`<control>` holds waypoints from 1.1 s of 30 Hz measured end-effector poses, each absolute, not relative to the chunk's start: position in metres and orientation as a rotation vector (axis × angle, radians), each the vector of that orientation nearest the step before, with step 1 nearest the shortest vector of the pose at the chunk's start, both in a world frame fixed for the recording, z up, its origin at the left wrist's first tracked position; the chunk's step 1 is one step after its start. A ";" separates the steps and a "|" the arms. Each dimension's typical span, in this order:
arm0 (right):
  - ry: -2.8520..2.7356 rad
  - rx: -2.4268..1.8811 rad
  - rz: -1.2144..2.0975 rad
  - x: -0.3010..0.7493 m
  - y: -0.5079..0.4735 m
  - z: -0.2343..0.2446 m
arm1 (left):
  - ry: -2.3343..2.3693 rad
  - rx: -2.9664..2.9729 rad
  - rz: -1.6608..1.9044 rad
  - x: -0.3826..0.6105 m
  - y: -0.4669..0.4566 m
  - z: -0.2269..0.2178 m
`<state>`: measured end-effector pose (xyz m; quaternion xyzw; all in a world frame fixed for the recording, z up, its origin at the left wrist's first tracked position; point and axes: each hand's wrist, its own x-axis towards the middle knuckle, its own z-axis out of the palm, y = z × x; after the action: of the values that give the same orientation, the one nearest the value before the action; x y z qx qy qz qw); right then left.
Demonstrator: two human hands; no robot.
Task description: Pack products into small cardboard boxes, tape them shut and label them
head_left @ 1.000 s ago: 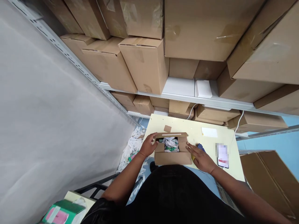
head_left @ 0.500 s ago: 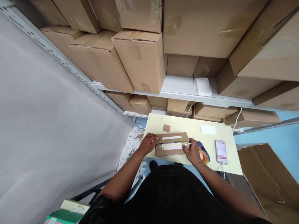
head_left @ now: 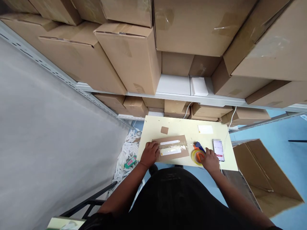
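Observation:
A flat brown cardboard piece (head_left: 172, 157) lies on the pale table, with two white strips on it and clear tape across its middle. My left hand (head_left: 150, 153) grips its left end, fingers curled over the edge. To the right, my right hand (head_left: 211, 160) is closed on the side of a tape dispenser (head_left: 199, 145), blue and orange with a yellow-rimmed roll. The fingertips of that hand are partly hidden. A phone (head_left: 218, 149) lies just right of it.
On the table (head_left: 177, 123) are a small brown cardboard square (head_left: 164, 130) and a white card (head_left: 205, 129). Shelves of cardboard boxes (head_left: 129, 57) rise behind. An open carton (head_left: 266, 175) stands right, and white scraps (head_left: 123, 156) litter the floor at left.
My right hand has left the cardboard and moved right to the tape dispenser. The cardboard's two halves now lie flatter, with tape across them. My left hand stays at its left end.

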<state>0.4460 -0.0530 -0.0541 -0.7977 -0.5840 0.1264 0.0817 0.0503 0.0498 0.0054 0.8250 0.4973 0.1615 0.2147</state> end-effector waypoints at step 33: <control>-2.536 -1.580 0.134 0.288 0.031 0.080 | 1.265 0.906 0.667 0.066 0.039 0.052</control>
<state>0.2875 0.0306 0.0802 -0.5267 -0.8455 0.0445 0.0751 0.0663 0.0393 0.0515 0.4007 0.5596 0.2952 0.6627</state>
